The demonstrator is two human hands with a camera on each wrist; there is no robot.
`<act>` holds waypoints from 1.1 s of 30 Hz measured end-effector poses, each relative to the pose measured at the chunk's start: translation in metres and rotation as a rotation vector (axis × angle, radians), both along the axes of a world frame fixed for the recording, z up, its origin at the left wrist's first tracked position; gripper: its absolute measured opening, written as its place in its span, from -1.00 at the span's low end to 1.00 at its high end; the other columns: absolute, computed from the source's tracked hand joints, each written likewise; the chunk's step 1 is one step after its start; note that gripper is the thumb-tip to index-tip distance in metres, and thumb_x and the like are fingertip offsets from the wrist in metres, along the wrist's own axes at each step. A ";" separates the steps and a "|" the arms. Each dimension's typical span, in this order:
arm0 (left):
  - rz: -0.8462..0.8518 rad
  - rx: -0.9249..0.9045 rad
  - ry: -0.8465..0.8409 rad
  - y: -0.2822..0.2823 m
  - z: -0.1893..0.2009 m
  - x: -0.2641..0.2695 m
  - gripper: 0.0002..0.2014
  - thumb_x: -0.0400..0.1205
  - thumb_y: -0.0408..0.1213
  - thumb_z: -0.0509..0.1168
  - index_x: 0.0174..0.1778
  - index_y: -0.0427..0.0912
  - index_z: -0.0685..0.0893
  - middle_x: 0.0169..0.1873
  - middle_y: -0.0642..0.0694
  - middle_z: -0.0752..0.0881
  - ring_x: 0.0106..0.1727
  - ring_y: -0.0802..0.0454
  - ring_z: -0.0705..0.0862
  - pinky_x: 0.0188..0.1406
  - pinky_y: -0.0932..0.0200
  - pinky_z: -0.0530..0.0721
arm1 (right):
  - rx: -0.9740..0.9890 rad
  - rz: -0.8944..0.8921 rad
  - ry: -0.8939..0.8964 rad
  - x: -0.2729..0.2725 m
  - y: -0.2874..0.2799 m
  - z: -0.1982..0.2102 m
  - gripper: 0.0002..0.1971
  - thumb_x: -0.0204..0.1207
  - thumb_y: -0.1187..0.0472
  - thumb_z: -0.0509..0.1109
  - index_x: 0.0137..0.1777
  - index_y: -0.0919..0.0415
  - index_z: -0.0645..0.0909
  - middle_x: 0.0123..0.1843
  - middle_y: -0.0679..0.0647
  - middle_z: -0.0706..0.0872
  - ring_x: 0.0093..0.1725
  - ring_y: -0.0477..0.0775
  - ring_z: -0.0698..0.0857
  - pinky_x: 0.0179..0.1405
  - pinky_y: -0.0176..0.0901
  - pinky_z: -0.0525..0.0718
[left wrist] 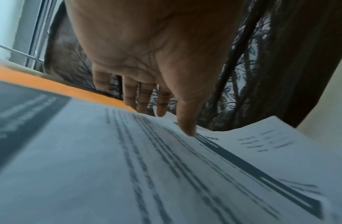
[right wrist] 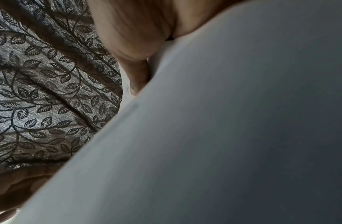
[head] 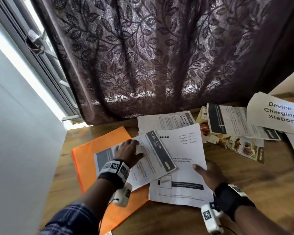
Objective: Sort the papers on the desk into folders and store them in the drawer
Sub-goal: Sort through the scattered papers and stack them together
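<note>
An orange folder (head: 85, 167) (left wrist: 51, 86) lies at the left of the wooden desk (head: 244, 192). On it rests a printed sheet headed "3791 KITCHEN" (head: 158, 155) (left wrist: 128, 151). My left hand (head: 127, 150) (left wrist: 175, 115) lies flat on that sheet, fingers straight and thumb tip touching it. A white "blinkit" sheet (head: 182, 150) (left wrist: 271, 136) (right wrist: 223, 121) lies partly under the kitchen sheet. My right hand (head: 205, 172) (right wrist: 135, 60) pinches its right edge, thumb on top and fingers hidden beneath, lifting that side.
More papers lie at the back and right: a "Curtain" sheet (head: 165, 121), dark-banded sheets (head: 231, 121), a photo leaflet (head: 241, 146) and a "Device Charging Station" sign (head: 277, 112). A patterned curtain (head: 159, 56) hangs behind the desk, and a white wall (head: 15, 133) borders the left.
</note>
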State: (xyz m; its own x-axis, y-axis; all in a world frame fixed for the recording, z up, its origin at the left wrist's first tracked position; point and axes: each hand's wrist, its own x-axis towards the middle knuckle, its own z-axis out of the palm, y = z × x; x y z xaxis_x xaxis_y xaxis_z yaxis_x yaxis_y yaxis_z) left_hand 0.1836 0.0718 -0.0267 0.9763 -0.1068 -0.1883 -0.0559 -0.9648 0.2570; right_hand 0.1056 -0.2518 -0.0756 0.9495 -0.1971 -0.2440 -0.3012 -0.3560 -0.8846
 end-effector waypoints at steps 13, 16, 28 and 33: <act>0.018 0.137 0.108 0.017 0.001 0.043 -0.05 0.42 0.19 0.52 0.65 0.09 0.18 0.44 -0.10 0.56 0.52 -0.21 0.48 0.55 -0.48 0.09 | 0.066 -0.060 -0.024 -0.006 0.002 -0.001 -0.85 0.53 0.22 0.54 -0.11 -0.10 0.75 -0.04 0.02 0.87 -0.04 0.06 0.82 0.05 0.10 0.77; 0.023 0.143 0.094 0.018 0.000 0.041 -0.33 0.47 0.09 0.51 0.48 0.15 0.42 0.27 -0.05 0.68 0.39 -0.17 0.59 0.45 -0.35 0.24 | 0.138 -0.094 -0.039 -0.006 0.006 0.002 -0.89 0.53 0.35 0.51 -0.03 0.13 0.76 0.00 0.23 0.85 -0.05 0.15 0.82 0.00 0.09 0.76; 0.096 -0.512 0.044 0.054 0.014 0.027 -0.90 0.64 -0.36 0.38 0.04 -0.27 0.67 -0.19 -0.17 0.70 -0.20 -0.07 0.62 -0.21 0.03 0.45 | 0.139 -0.092 -0.055 -0.010 0.006 0.007 -0.91 0.54 0.26 0.53 -0.08 0.02 0.76 -0.08 0.07 0.87 -0.11 0.05 0.84 -0.09 0.01 0.78; 0.356 -0.917 0.088 0.056 -0.029 0.017 -0.67 0.34 0.10 0.44 -0.16 -0.07 0.72 -0.14 -0.26 0.82 -0.19 -0.15 0.73 -0.19 -0.35 0.66 | 0.174 -0.094 -0.070 -0.008 0.015 0.012 -0.90 0.53 0.29 0.52 -0.06 0.05 0.77 -0.04 0.10 0.87 -0.05 0.11 0.83 -0.04 0.06 0.78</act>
